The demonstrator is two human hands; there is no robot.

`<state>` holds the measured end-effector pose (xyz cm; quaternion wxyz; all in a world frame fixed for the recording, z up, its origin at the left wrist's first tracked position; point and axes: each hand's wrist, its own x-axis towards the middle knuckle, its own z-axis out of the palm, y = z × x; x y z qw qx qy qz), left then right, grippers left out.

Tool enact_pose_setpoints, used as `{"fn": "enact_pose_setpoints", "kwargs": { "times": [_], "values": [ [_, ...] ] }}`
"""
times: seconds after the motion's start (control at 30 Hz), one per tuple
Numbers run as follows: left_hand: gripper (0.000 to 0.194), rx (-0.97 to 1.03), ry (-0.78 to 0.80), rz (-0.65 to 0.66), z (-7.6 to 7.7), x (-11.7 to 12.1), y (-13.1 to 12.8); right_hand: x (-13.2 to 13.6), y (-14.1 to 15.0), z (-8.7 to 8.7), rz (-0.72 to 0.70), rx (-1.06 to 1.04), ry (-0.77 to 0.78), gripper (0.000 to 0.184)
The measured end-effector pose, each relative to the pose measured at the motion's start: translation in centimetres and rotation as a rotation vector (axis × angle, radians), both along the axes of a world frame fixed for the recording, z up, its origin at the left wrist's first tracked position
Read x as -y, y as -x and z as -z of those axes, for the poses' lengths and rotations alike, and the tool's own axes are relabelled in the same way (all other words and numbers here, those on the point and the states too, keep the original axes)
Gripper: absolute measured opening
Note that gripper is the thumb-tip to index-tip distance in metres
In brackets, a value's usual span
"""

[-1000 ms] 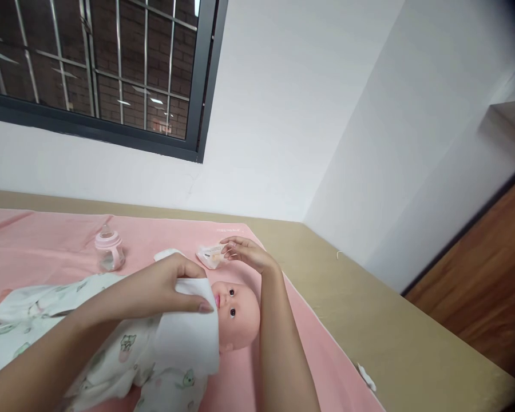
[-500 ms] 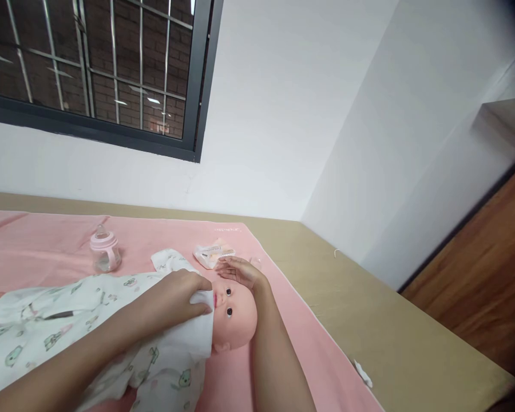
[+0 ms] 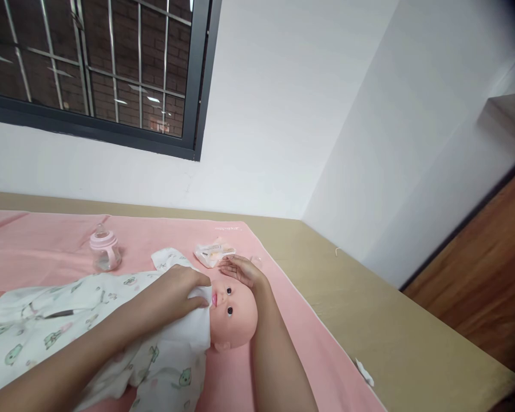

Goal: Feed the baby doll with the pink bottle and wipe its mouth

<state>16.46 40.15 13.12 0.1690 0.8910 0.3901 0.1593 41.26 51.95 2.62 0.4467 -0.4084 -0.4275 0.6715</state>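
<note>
A baby doll (image 3: 236, 317) lies on its back with its bald head to the right, dressed in a white outfit (image 3: 75, 306) printed with small green and pink figures. My left hand (image 3: 184, 292) reaches across its chest and pinches the edge of a plain white cloth (image 3: 199, 329) at the chin, just below the pink lips. Around the top of the doll's head curves my right arm. My right hand (image 3: 242, 270) rests at the far side of the head, fingers extended and loosely bent, with nothing seen in them.
Beyond the doll stand a pink-topped baby bottle (image 3: 106, 250) and a small clear plastic packet (image 3: 214, 253). A pink mat (image 3: 236, 377) covers part of the tan surface (image 3: 369, 303). A crumpled white scrap (image 3: 364, 372) lies by the mat's right edge. A barred window is in the wall behind.
My left hand has drawn the white cloth slightly left, down from the doll's mouth, so more of the lips shows. My right hand has hardly moved.
</note>
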Motion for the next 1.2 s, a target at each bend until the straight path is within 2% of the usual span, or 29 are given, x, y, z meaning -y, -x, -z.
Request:
{"fn": "enact_pose_setpoints", "kwargs": {
  "times": [0.2, 0.5, 0.73, 1.2],
  "values": [
    [0.013, -0.010, -0.012, -0.029, -0.3, -0.1, 0.0, 0.5, 0.3, -0.5, 0.051, -0.012, 0.018, 0.009],
    [0.015, -0.024, -0.048, -0.024, -0.3, -0.4, 0.0, 0.1, 0.2, -0.2, 0.062, -0.034, 0.025, 0.007],
    [0.017, -0.018, -0.060, -0.045, -0.8, -0.2, -0.1, 0.0, 0.0, -0.1, 0.068, -0.039, 0.031, 0.012],
    [0.031, 0.087, -0.025, -0.086, 0.0, -1.1, -0.2, 0.1, 0.1, -0.2, 0.097, -0.045, 0.020, 0.012]
  ]
}}
